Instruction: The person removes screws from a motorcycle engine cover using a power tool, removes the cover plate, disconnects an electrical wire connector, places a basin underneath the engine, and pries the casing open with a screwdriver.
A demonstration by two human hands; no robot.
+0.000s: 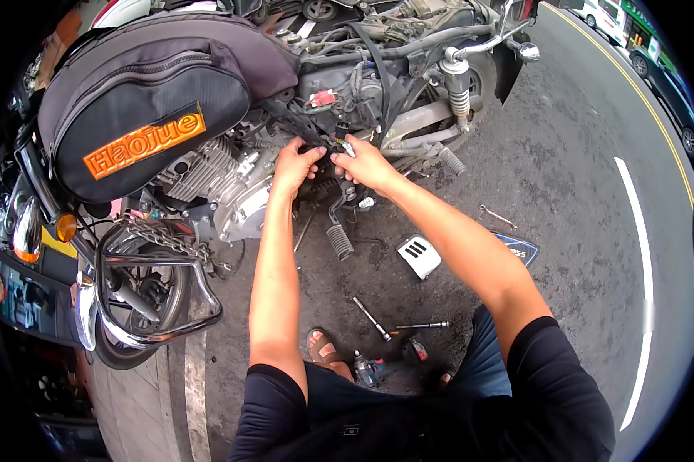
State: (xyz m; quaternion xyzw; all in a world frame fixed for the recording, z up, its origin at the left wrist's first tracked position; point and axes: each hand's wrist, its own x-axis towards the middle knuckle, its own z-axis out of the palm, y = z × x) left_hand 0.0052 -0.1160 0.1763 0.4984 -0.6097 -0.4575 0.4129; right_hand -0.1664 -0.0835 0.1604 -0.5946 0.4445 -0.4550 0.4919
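A motorcycle point(239, 192) with its side and seat area opened up stands before me. My left hand point(296, 164) is at the frame behind the engine, its thumb and fingers pinched around a dark part that I cannot make out. Close beside it, my right hand point(365, 164) is closed on a small silver piece point(350, 148), whose kind is too small to tell. A black connector point(341, 131) with wires sits just above the right fingers. Higher up, a red part point(321, 98) shows in the exposed frame.
On the asphalt lie a white cover point(419, 256) with black slots, a wrench point(497, 216), two socket extension bars point(372, 319) point(422, 325) and a power driver point(366, 371) near my foot. The footpeg point(339, 241) sticks out below my hands. A black bag point(150, 115) covers the tank.
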